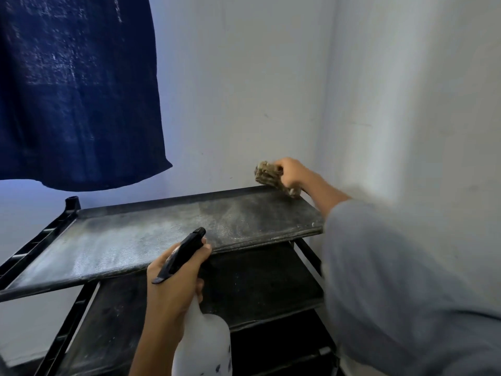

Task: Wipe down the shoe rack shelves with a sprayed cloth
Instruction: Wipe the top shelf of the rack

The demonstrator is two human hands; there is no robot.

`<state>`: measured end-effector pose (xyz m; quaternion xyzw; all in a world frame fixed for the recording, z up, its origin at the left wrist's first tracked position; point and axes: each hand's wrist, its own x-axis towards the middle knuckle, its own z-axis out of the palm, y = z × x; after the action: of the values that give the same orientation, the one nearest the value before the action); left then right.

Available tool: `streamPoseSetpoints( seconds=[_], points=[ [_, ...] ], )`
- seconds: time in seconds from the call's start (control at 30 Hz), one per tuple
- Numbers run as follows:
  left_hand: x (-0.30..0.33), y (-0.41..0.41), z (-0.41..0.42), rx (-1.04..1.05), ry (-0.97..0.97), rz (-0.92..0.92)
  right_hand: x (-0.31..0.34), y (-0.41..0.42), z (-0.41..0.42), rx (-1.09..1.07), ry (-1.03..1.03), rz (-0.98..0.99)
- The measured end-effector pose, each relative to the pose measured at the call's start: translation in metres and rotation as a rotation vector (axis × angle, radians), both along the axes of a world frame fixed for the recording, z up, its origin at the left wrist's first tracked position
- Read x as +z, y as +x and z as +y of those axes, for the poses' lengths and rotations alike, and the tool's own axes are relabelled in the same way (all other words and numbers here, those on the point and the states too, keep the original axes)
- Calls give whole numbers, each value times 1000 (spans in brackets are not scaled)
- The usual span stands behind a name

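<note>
A dark blue cloth sheet (78, 90) hangs at the upper left, its lower edge above the left end of the shoe rack (67, 213), which stands in a corner of pale walls (244, 90). The rack's black side frame shows at the left, with a post end rising at its back corner. The top shelf (135, 240) is a dark panel, greyish with dust or spray over its left and middle parts and darker toward the right. A second shelf (257, 280) lies below it, also dusty, and more of the rack shows dark beneath.

In front of the top shelf's near edge, the left hand (173, 289) comes up from below, wrist bent, fingers wrapped shut around the neck of a white spray bottle (203, 343); its black spray head (187, 251) points toward the shelf.

At the far right back corner of the top shelf, the right hand (291, 172) reaches forward on an extended arm in a grey sleeve (393, 280), which hides the rack's right end. Its fingers are clenched on a bunched brownish cloth (269, 175) that hangs down and touches the shelf surface near the wall
</note>
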<state>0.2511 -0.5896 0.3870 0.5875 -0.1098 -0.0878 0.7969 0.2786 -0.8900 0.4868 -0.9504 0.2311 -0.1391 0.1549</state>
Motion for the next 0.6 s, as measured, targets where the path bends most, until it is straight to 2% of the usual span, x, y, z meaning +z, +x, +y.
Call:
streamPoseSetpoints(
  seconds=[0.1,0.2,0.3,0.43,0.6],
  points=[
    [0,2,-2,7,-2,3,-29,10,6,5,-114,107],
    [0,2,-3,21,10,-8,-33,-5,12,74,-251,170],
    [0,1,-4,22,-1,-8,-27,-44,16,200,-248,287],
    [2,-2,-4,12,-2,-16,-15,-91,31,238,-256,344],
    [5,-2,1,-15,1,9,-13,-72,66,249,-235,316]
  ],
)
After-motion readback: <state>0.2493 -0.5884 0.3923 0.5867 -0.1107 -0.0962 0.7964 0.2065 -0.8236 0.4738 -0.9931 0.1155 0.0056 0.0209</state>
